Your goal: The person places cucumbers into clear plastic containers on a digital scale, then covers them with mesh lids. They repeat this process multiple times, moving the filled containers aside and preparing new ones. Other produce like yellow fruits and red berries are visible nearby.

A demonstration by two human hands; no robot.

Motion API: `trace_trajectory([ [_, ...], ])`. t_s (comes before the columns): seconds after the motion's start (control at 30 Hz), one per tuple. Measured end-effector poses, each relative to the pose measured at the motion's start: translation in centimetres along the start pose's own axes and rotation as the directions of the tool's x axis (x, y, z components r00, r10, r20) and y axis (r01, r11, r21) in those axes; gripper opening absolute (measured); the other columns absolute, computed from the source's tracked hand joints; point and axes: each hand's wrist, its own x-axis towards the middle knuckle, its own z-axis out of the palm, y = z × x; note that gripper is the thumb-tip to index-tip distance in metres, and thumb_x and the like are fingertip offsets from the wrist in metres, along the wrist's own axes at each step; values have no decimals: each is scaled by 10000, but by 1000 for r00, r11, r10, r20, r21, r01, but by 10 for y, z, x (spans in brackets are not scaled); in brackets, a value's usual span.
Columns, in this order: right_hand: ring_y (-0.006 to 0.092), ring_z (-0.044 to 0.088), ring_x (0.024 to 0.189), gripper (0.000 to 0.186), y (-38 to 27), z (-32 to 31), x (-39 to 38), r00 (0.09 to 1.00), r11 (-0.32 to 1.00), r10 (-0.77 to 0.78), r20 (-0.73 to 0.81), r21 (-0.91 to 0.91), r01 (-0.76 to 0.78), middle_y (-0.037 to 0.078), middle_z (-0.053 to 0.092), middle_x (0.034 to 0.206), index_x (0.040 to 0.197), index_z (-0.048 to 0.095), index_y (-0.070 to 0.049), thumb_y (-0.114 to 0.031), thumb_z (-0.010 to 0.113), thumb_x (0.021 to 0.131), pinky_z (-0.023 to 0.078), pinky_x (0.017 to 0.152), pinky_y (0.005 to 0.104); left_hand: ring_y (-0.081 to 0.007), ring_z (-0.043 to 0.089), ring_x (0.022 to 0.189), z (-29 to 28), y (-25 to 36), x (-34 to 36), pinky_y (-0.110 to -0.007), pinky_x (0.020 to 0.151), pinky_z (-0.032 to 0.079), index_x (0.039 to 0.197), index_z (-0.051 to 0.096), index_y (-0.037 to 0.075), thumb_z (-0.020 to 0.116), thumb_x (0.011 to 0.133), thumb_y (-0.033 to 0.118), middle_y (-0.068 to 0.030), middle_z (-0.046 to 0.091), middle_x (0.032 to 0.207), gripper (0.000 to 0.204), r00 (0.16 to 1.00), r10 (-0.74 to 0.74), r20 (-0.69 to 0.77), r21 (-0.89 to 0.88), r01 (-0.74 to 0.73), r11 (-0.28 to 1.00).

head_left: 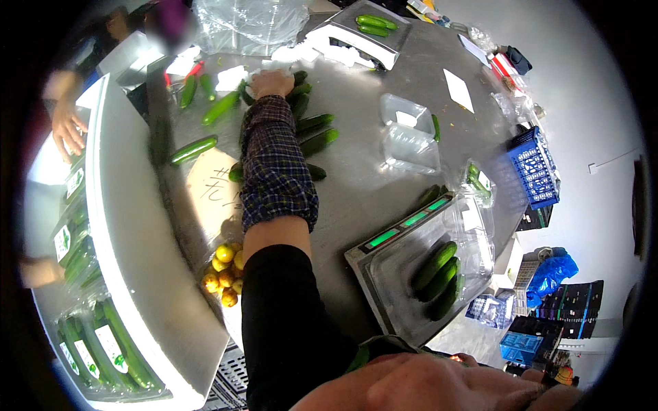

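My left arm [277, 171] wears a dark plaid oversleeve, elastic-gathered at both ends, over a black sleeve [288, 322]. My hands are bare; no gloves.

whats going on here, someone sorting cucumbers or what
A person is reaching their left hand across a steel table into a pile of loose cucumbers. Their right hand is low at the near edge; whether it holds anything cannot be seen. On the scale beside it sits a clear tray with three cucumbers. A second scale at the far end also carries cucumbers. Empty clear trays lie between them, and another person's hand works at the white crate on the left.
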Motion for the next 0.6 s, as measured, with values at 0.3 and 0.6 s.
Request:
trace_trajectory([
  [0.3, 144, 639, 830, 257, 40, 7, 31, 998, 982, -69, -9, -176, 66, 71, 690, 906, 1029, 665, -38, -200, 658, 830, 510, 721, 286, -278, 659, 835, 11, -37, 16, -371, 746, 497, 967, 663, 13, 661, 805, 394, -147, 687, 892, 415, 689, -286, -666, -704, -454, 547],
  [0.6, 184, 661, 781, 223, 37, -17, 76, 977, 979, -203, 60, 23, 202, 99, 690, 882, 1022, 657, -27, -155, 625, 842, 525, 715, 315, -308, 640, 954, -41, -55, -72, -394, 802, 508, 1044, 632, 2, 777, 654, 506, -195, 661, 1002, 653, 959, 266, -97, 109, -255, 961],
])
